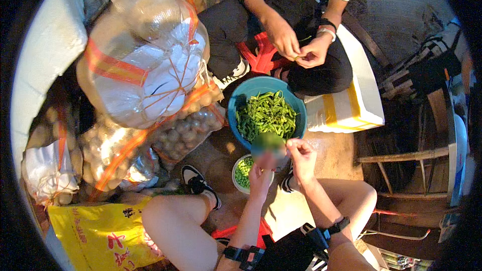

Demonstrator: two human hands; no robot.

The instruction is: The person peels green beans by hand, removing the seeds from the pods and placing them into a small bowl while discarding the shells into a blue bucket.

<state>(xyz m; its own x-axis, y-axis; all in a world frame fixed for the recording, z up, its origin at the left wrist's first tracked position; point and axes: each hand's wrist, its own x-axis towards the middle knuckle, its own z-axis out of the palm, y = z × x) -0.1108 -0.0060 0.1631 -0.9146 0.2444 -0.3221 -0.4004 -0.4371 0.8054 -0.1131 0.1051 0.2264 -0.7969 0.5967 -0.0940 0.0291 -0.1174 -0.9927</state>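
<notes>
A teal plastic tub (233,101) holding a heap of green bean pods (267,114) stands in the middle. Just below it is a white round bowl (236,186) with shelled green beans (244,171). My left hand (261,175) is raised over the bowl's right side, its fingertips hidden by a blurred patch, so what it holds cannot be made out. To its right, my right hand (301,154) is at the tub's lower rim, thumb and forefinger pinched together at a small green piece. The blur covers part of the space between both hands.
Another person (290,41) sits opposite, both hands together at a small green piece. Mesh sacks of round produce (113,150) and a large wrapped bundle (139,56) fill the left. A white foam box (339,109) with yellow tape stands right of the tub. A yellow printed sack (101,233) lies lower left.
</notes>
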